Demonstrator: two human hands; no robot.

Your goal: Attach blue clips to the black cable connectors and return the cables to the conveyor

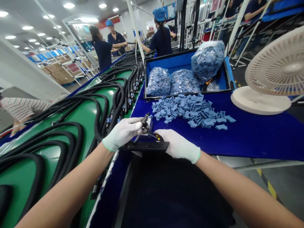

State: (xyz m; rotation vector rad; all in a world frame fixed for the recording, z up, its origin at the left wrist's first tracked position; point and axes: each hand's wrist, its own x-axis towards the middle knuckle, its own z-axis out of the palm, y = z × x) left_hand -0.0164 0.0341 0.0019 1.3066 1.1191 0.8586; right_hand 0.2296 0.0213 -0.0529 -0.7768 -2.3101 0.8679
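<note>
In a white glove, my left hand (125,130) is closed with thumb and fingers pinching a small dark coil spring (145,118), which stands up from the fingertips. My right hand (179,144), gloved too, is wrapped round a tool with a yellow-and-black handle (157,137). The tool's thin shaft points left toward the spring; its exact kind is hidden. Below both hands runs a black ledge (147,146) at the table edge. A small white block (149,123) sits just behind the fingers. Beyond them lies a loose pile of blue plastic clips (187,109).
A blue bin (182,60) with bags of blue parts (207,60) stands behind the pile. At right is a beige fan (261,100) on the blue table (249,136). Black hoses (68,139) cover the green conveyor (90,110) at left. Several co-workers (163,38) stand farther back.
</note>
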